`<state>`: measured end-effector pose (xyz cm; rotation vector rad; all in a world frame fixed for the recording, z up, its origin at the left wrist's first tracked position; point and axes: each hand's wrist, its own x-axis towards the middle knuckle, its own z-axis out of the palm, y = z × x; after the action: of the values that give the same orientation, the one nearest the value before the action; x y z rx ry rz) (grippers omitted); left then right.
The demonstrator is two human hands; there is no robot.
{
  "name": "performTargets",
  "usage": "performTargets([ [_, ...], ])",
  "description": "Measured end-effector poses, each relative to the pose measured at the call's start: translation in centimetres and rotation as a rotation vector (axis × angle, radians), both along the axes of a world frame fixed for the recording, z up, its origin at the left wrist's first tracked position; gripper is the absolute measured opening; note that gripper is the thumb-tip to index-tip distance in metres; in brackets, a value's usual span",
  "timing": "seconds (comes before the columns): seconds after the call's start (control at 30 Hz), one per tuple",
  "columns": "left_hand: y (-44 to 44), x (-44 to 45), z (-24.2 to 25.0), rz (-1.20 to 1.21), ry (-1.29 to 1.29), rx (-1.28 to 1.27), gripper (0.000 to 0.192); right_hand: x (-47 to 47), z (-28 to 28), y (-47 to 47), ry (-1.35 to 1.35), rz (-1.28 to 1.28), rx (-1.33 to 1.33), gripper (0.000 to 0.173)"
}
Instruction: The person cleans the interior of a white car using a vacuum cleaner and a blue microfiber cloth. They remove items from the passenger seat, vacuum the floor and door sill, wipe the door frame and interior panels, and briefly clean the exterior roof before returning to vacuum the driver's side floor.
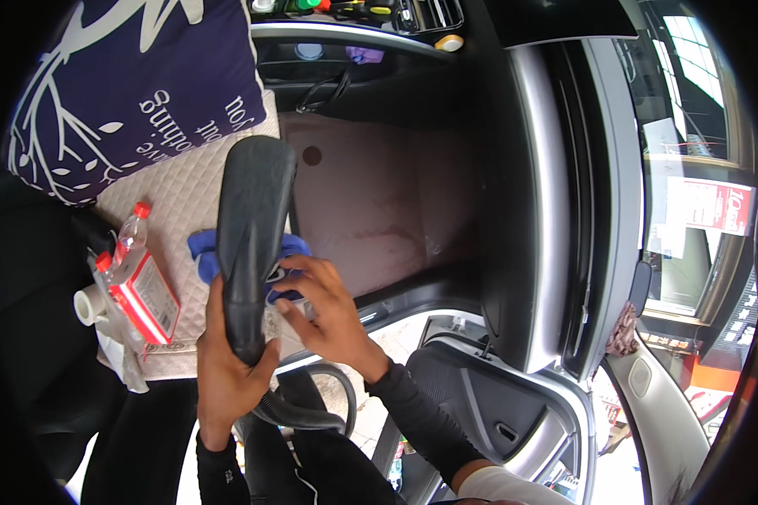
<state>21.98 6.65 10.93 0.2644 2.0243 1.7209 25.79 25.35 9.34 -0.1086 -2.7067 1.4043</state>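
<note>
My left hand (237,379) is closed around the neck of a black plastic vacuum cleaner nozzle (256,214), whose wide end points away from me over the car seat. A ribbed black hose (300,413) runs from below that hand. To the right of the nozzle is my right hand (328,309), fingers spread and curled near its side; whether the fingertips touch it or the cloth, I cannot tell. A blue cloth (205,255) lies on the beige quilted seat cover (180,221), partly hidden beneath the nozzle.
On the seat at left are a red and white box (146,297), plastic bottles (132,233) and a paper roll (90,305). A dark blue cushion (145,82) lies beyond. Ahead right is the brownish floor mat (366,202), beside the dashboard (543,208); the open car door (505,404) stands at lower right.
</note>
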Motion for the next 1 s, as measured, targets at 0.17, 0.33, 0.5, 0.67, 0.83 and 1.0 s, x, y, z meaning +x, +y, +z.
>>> performTargets([
  [0.17,-1.2,1.6,-0.9,0.223,-0.134,0.128,0.1,-2.9,-5.1,-2.9,-0.03,0.435,0.576,0.039],
  [0.33,-0.6,-2.2,-3.4,0.054,0.042,0.066,0.096,-3.4,-7.0,2.6,0.078,0.267,0.481,0.02],
  [0.5,0.5,-7.1,-10.6,0.053,0.29,-0.012,0.098,1.2,4.0,8.0,-0.256,-0.879,-0.941,0.031],
  [0.67,3.5,-7.8,-12.0,0.02,0.209,-0.005,0.099,8.1,-5.4,1.7,-0.842,-0.819,-0.91,0.056],
  [0.83,3.6,-7.7,-12.8,-0.025,0.122,0.055,0.1,12.6,-12.6,-0.9,-0.647,-0.753,-1.091,0.028],
  [1.0,2.5,-8.0,-12.9,-0.008,0.151,0.04,0.099,14.7,-1.4,0.8,-0.311,-0.862,-1.084,0.054],
])
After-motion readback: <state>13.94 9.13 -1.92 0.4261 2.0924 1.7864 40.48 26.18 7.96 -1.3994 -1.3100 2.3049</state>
